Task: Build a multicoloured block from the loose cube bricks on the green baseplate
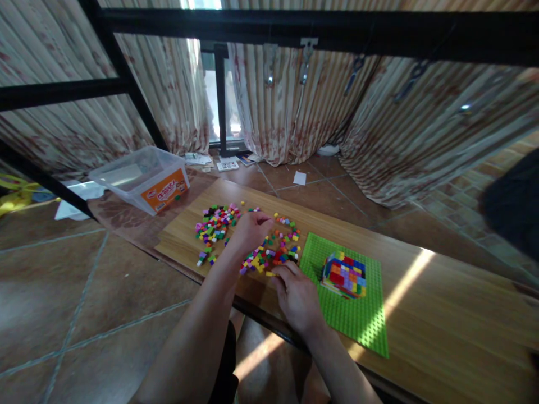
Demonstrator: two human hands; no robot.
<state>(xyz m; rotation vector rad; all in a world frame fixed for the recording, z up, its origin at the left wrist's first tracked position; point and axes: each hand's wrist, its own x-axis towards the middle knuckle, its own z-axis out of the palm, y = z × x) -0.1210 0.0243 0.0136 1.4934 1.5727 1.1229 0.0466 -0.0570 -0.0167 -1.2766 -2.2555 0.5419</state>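
Loose toy building bricks [214,223] in many colours lie scattered over the wooden table. Above the middle of them is my left hand [251,231], its fingers pinched together; whatever is between them is too small to make out. My right hand [298,294] is low at the near edge of the pile, thumb and fingers closed at a yellow brick [270,274]. To its right lies a green baseplate [368,328], bearing a low, multicoloured block of joined bricks [344,275]. Neither hand touches the baseplate.
A clear plastic box [138,174] with an orange label stands beyond the left end of the wooden table [446,314]. Black metal bars [295,22] cross overhead, with striped curtains [286,112] behind. Papers [227,165] lie on the tiled floor. A dark shape [514,202] shows at right.
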